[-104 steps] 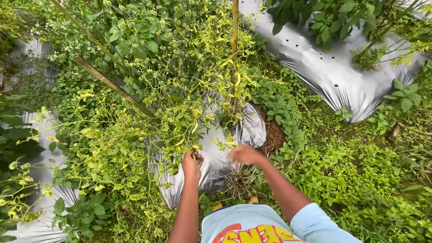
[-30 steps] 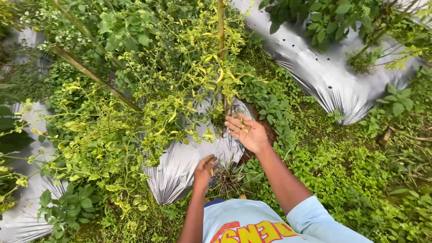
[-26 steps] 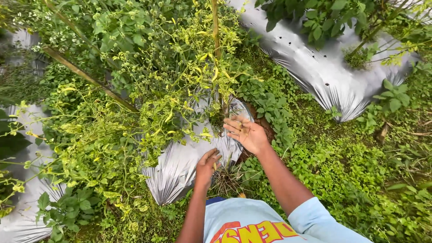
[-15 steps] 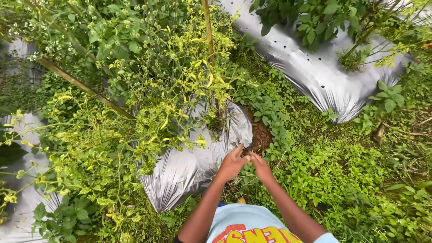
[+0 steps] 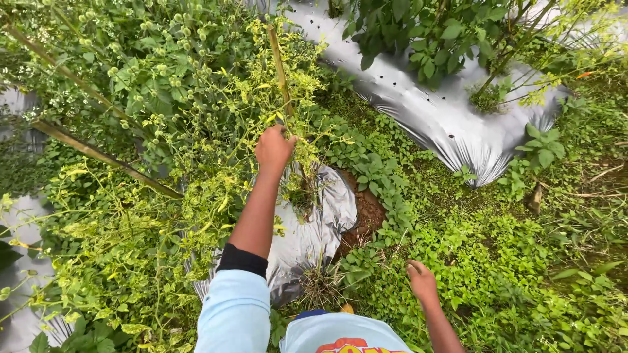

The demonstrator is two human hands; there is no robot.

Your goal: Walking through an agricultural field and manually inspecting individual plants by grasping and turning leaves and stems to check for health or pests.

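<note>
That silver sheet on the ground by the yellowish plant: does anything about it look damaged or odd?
Yes. The silver sheet is torn open and crumpled at the plant's foot, baring a patch of brown soil. The plant has many yellowed leaves. The left hand grips its stake; the right hand hangs over weeds.

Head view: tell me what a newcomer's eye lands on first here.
First, the left hand, stretched up mid-frame and closed around a thin bamboo stake amid a yellowing, leafy plant. Next, the shiny silver plastic mulch sheets running across the top right, bright against the green weeds. The right hand hangs low near the bottom, fingers loose, holding nothing.
</note>
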